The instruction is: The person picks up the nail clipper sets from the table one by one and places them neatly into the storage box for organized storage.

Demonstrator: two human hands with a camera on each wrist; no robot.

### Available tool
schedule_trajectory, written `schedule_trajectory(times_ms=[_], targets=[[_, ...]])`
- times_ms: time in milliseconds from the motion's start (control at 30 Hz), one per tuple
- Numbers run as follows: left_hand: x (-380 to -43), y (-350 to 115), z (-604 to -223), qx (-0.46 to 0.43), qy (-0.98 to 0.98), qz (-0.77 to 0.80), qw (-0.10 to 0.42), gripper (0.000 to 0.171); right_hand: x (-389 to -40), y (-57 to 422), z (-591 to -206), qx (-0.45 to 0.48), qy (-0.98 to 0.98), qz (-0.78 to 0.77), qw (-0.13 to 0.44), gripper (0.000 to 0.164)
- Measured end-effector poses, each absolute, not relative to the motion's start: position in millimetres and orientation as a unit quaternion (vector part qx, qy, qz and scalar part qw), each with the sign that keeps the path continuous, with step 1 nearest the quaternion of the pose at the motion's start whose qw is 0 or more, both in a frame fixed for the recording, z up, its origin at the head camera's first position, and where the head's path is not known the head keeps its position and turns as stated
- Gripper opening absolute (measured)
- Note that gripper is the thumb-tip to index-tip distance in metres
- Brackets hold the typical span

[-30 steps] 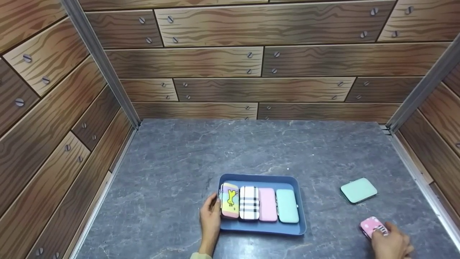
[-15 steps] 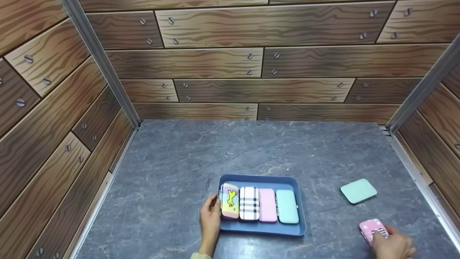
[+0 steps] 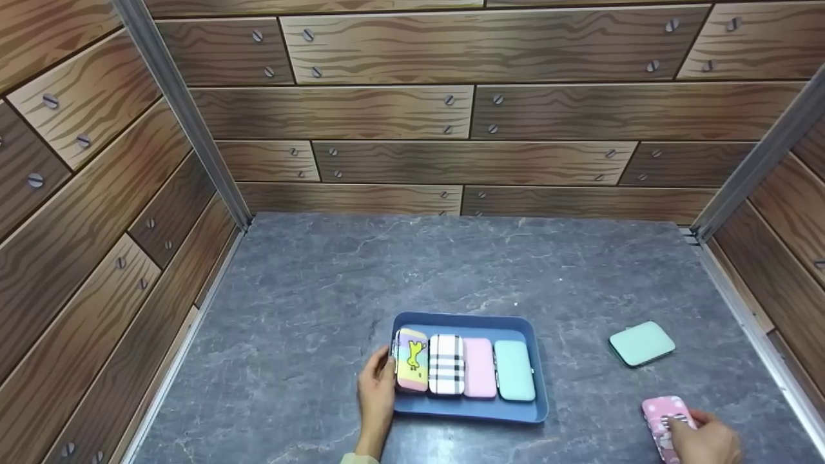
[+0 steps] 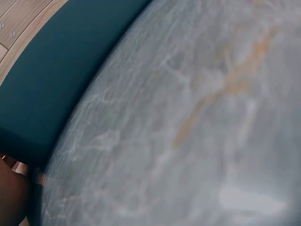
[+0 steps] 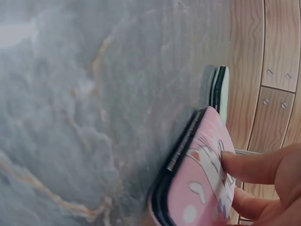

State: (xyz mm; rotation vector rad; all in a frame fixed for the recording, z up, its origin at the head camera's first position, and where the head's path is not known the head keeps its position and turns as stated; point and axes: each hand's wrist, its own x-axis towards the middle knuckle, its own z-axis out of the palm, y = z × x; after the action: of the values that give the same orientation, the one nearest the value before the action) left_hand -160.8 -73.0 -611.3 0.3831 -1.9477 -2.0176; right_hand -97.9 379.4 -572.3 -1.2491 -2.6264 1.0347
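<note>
My left hand (image 3: 377, 390) grips the left wall of a blue tray (image 3: 470, 412), its thumb by the rim. Four-sided flat clasp cases lie side by side in the tray: a cartoon case (image 3: 412, 359), a plaid case (image 3: 446, 365), a plain pink case (image 3: 480, 367) and a mint case (image 3: 515, 370). To the tray's right, my right hand (image 3: 709, 441) pinches a pink dotted case (image 3: 667, 412) between thumb and fingers. In the right wrist view, the dotted case's (image 5: 202, 174) black hinged edge faces the table, tilted; whether it touches is unclear.
Another mint case (image 3: 642, 344) lies on the grey marbled table (image 3: 322, 270), beyond my right hand. Wood-patterned walls (image 3: 387, 113) enclose the back and sides, with metal rails (image 3: 187, 122) at the corners.
My right hand has turned the pink dotted case so that its long side points more towards me. The left hand and tray keep their place.
</note>
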Motion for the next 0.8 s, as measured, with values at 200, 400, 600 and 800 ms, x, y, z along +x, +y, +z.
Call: schedule_trajectory(times_ms=[200, 400, 600, 800], targets=[[-157, -74, -603, 0.131, -0.685, -0.700, 0.151, 0.030, -100, 374, -567, -0.422, -0.830, 0.363, 0.033, 0.047], [-165, -74, -627, 0.134, -0.679, -0.706, 0.150, 0.030, -99, 369, -563, -0.427, -0.817, 0.387, 0.022, 0.045], [-169, -74, -636, 0.135, -0.671, -0.713, 0.151, 0.031, -98, 365, -564, -0.419, -0.820, 0.388, 0.025, 0.046], [-168, -73, -636, 0.143, -0.671, -0.712, 0.148, 0.031, -98, 366, -565, -0.406, -0.840, 0.361, -0.009, 0.053]])
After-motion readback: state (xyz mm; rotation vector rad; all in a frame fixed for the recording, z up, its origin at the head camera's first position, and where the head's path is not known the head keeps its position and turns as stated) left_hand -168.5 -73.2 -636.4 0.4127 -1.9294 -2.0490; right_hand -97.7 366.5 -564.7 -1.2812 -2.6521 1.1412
